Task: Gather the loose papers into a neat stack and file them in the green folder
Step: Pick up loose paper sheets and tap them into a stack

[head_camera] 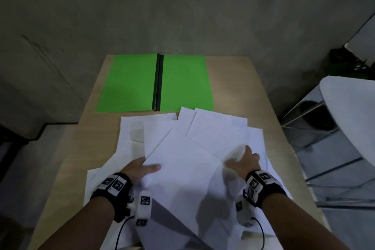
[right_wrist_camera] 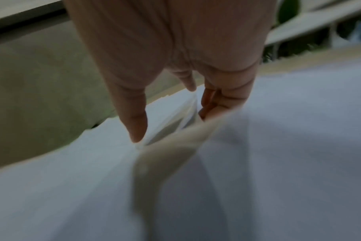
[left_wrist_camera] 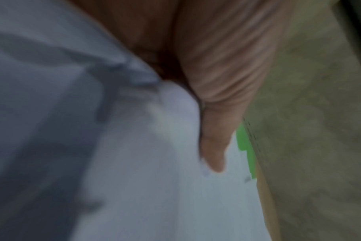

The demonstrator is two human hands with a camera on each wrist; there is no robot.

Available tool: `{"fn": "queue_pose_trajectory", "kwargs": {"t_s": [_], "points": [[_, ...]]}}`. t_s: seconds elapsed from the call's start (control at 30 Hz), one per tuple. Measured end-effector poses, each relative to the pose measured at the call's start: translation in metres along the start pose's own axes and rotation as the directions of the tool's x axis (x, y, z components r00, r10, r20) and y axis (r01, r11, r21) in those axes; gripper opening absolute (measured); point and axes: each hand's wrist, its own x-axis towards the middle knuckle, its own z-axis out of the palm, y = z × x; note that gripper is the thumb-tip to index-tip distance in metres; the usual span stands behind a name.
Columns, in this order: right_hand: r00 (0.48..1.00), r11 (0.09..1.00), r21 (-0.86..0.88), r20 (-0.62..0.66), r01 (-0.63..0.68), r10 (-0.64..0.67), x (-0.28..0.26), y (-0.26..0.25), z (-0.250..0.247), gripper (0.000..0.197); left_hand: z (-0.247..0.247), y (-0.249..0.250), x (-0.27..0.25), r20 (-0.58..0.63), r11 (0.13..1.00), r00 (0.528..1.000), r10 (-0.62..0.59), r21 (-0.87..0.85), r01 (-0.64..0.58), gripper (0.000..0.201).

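I have both hands on the loose papers (head_camera: 203,142), which lie fanned and overlapping across the near half of the counter (head_camera: 229,79), from about 9 o'clock round to 3 o'clock of my view. My left hand (head_camera: 140,168) grips the left edge of the top sheet (head_camera: 182,164), thumb on top and fingers tucked beneath. My right hand (head_camera: 242,160) pinches a lifted corner at 3 o'clock; the right wrist view shows its thumb (right_wrist_camera: 134,117) on one side and curled fingers (right_wrist_camera: 223,97) on the other, with several edges bowed between them, though motion blur keeps me from counting how many sheets I actually have.

These sheets look thin, light and floppy, and I judge they will slide over one another easily. Pinching a corner only buckles them, so I would rather take hold along opposite long edges, squeeze the spread inward, then tap the pile square on the counter. Creasing and stray sheets slipping off the near edge are the risks.

The green folder (head_camera: 155,83) lies open flat at 12 o'clock, just beyond the papers, its dark spine (head_camera: 158,83) running down the middle. Both green leaves are bare; nothing is filed in it yet.
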Motion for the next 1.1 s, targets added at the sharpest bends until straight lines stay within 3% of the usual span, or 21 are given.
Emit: {"fn": "queue_pose_trajectory", "kwargs": {"t_s": [0.13,0.23,0.33,0.4,0.47,0.57,0.67,0.77,0.83,0.87,0.9,1.0,1.1], "points": [[0.988,0.948,0.317,0.141,0.023,-0.071,-0.002,-0.003,0.004,0.106,0.007,0.000,-0.001,0.089,0.999,0.996,0.010,0.037,-0.013,0.051],[0.942,0.940,0.320,0.265,0.118,-0.208,-0.008,-0.008,0.005,0.067,0.012,0.003,-0.003,0.029,0.997,0.997,0.076,0.022,-0.077,0.035],[0.904,0.937,0.312,0.336,0.158,-0.264,-0.010,-0.010,-0.001,0.035,0.015,0.014,-0.015,-0.074,0.991,0.991,0.110,-0.070,-0.115,0.007],[0.901,0.922,0.351,0.327,0.163,-0.284,-0.008,-0.008,-0.006,0.022,0.012,0.015,-0.018,-0.035,0.983,0.994,0.101,-0.148,-0.105,0.021],[0.917,0.885,0.440,0.271,0.152,-0.292,-0.009,-0.007,-0.011,0.016,0.007,0.014,-0.023,0.081,0.940,0.991,0.107,-0.334,-0.074,0.042],[0.930,0.847,0.511,0.223,0.143,-0.292,-0.014,-0.009,-0.019,0.024,0.001,0.011,-0.022,0.220,0.920,0.961,0.169,-0.386,-0.073,0.065],[0.932,0.821,0.550,0.197,0.152,-0.305,-0.018,-0.014,-0.023,0.031,0.000,0.010,-0.023,0.243,0.916,0.952,0.188,-0.392,-0.081,0.062],[0.932,0.786,0.601,0.180,0.148,-0.313,-0.019,-0.021,-0.029,0.030,0.000,0.012,-0.024,0.061,0.892,0.983,0.173,-0.432,-0.131,0.062],[0.919,0.779,0.605,0.192,0.166,-0.345,-0.023,-0.025,-0.036,0.027,0.002,0.019,-0.026,-0.126,0.898,0.978,0.163,-0.391,-0.200,0.049],[0.902,0.773,0.609,0.210,0.181,-0.376,-0.025,-0.027,-0.039,0.019,0.002,0.022,-0.026,-0.173,0.894,0.971,0.166,-0.389,-0.222,0.053],[0.873,0.757,0.623,0.241,0.196,-0.425,-0.028,-0.030,-0.041,0.007,0.003,0.027,-0.029,-0.183,0.881,0.968,0.173,-0.411,-0.235,0.060],[0.807,0.746,0.616,0.291,0.253,-0.514,-0.040,-0.045,-0.047,0.008,0.007,0.033,-0.036,-0.096,0.879,0.963,0.250,-0.395,-0.268,0.082],[0.826,0.802,0.514,0.276,0.305,-0.491,-0.053,-0.060,-0.045,0.047,0.013,0.041,-0.043,-0.083,0.932,0.937,0.338,-0.111,-0.346,0.072]]}}
